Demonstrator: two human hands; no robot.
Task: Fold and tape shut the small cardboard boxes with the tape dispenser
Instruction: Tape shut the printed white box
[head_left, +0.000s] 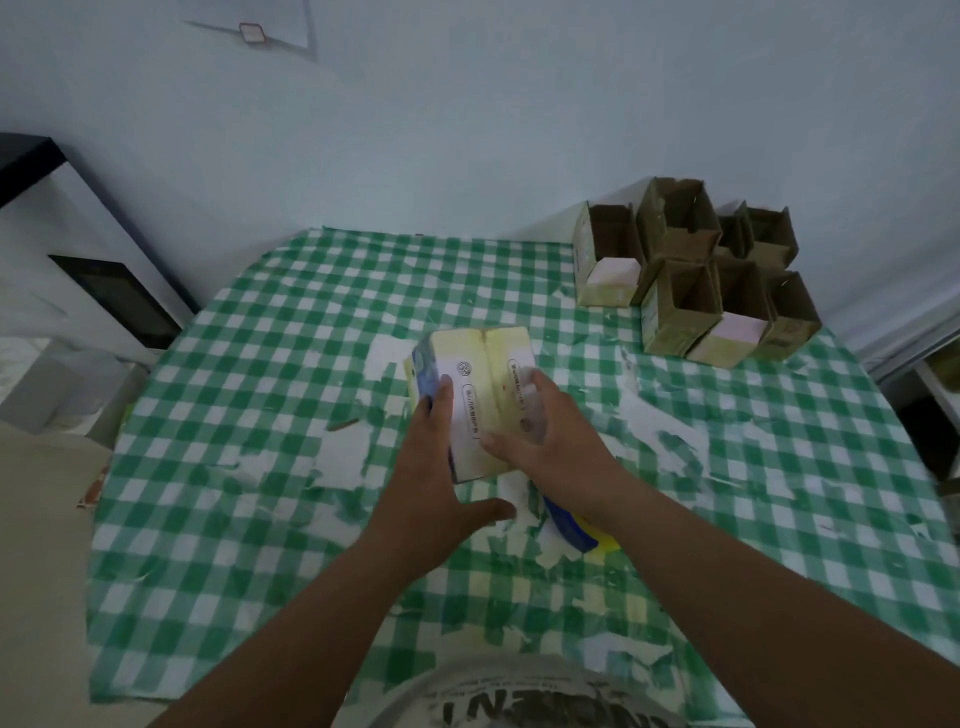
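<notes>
A small pale yellow cardboard box (485, 364) with printed labels lies at the middle of the table, its two top flaps folded together along a centre seam. My left hand (434, 467) presses flat on the box's left flap, fingers straight and thumb spread over the cloth. My right hand (540, 434) lies flat on the right flap, fingers straight and blurred. A blue and yellow object (579, 530), possibly the tape dispenser, lies on the cloth under my right wrist, mostly hidden.
A cluster of several open brown cardboard boxes (701, 270) stands at the table's back right corner. The table wears a green checked cloth (249, 395) with worn white patches. A white cabinet (78, 249) stands at the left; the wall is close behind.
</notes>
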